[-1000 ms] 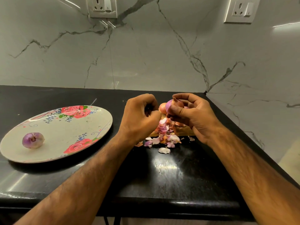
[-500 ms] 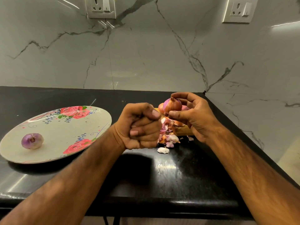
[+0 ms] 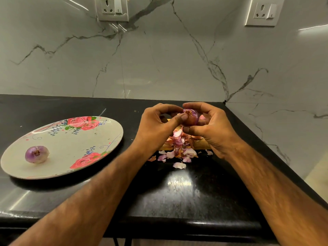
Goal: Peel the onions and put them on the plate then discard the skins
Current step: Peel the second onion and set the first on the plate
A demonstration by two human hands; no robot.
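Note:
My right hand holds a small purple onion above the counter, fingers curled round it. My left hand meets it from the left, thumb and forefinger pinching at the onion's top. Below both hands lies a pile of pink and white onion skins, partly on a wooden board. A peeled purple onion sits on the left side of a flowered oval plate.
The black counter ends in a front edge near me and a right edge beside the marble wall. Two wall sockets are mounted high on the backsplash. The wooden board is mostly hidden behind my hands.
My left hand was a fist below the onion half a second ago; it has risen and now pinches the onion's top. The right hand has turned the onion slightly.

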